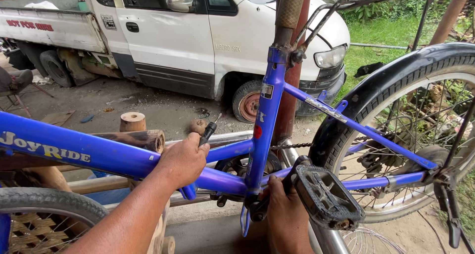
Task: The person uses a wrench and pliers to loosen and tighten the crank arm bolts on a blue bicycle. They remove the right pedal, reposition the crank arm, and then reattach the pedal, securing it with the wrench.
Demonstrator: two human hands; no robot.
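Left hand (182,161), clamped on a screwdriver (208,131), sits left of the bottom bracket (255,212); right hand (286,215) clasps it from below.

Both arms are bare, with no sleeve, glove, watch or ring showing. The left hand (182,161) enters from seven o'clock on a long bare forearm; the right hand (287,217) rises from six o'clock, short nails on its fingers.

The bike frame (267,110) is bright blue with pale lettering; its pedal (326,197) and rear tyre (396,80) are black. At the far left a truck (198,31) is white, beside green grass (386,36).
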